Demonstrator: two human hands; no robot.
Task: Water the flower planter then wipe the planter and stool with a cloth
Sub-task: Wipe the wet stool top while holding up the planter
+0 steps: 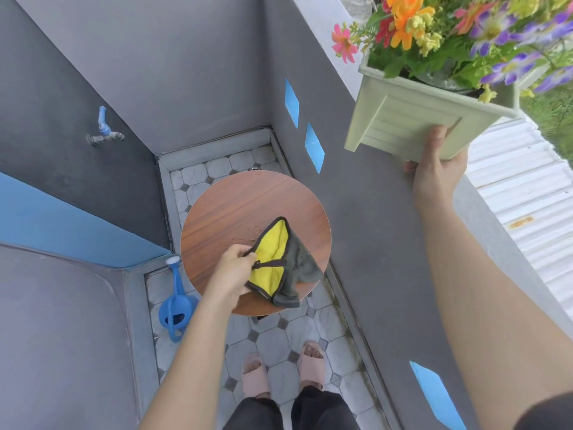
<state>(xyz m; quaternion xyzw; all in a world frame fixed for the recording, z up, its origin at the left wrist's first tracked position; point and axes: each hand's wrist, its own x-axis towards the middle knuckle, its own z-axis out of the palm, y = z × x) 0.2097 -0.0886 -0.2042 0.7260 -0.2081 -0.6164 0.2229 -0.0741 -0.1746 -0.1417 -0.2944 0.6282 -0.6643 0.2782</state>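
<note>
Soft daylight, sharp, fisheye-bent edges.

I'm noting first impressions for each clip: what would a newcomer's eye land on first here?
The pale green planter of bright flowers, held up tilted at upper right, its base gripped by the right hand. Next, the yellow-and-grey cloth the left hand grips over the round wooden stool at centre, with a blue watering can on the tiles to its left.
</note>
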